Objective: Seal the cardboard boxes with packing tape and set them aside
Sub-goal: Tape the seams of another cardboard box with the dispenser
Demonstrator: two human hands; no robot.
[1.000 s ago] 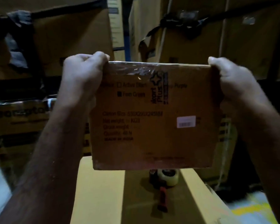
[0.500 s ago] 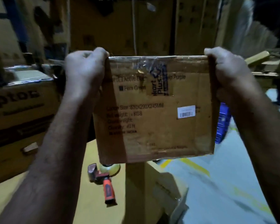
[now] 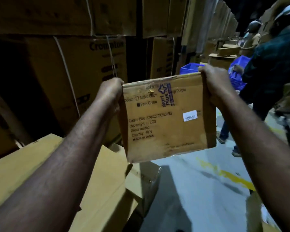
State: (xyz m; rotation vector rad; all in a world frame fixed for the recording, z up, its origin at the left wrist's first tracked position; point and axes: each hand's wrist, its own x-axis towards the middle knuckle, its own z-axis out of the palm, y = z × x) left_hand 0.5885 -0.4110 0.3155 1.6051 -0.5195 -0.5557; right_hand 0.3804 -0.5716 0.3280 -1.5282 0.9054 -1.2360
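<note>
I hold a small brown cardboard box [image 3: 167, 121] up in the air at arm's length, its printed side with a white barcode label facing me. Clear packing tape shines along its top edge and down its sides. My left hand [image 3: 110, 92] grips the top left corner. My right hand [image 3: 213, 81] grips the top right corner. The box tilts slightly, right side higher. No tape dispenser is in view.
A large flat carton [image 3: 40, 164] lies at lower left with smaller cartons [image 3: 144, 178] beside it. Tall stacked cartons [image 3: 84, 64] form a wall at left and behind. Blue crates [image 3: 189, 69] and people [image 3: 273, 67] stand to the right on the grey floor [image 3: 199, 190].
My view has swung to the right with the box still held in both hands. The tape dispenser on the carton has left the frame, and the floor and people have come into view.
</note>
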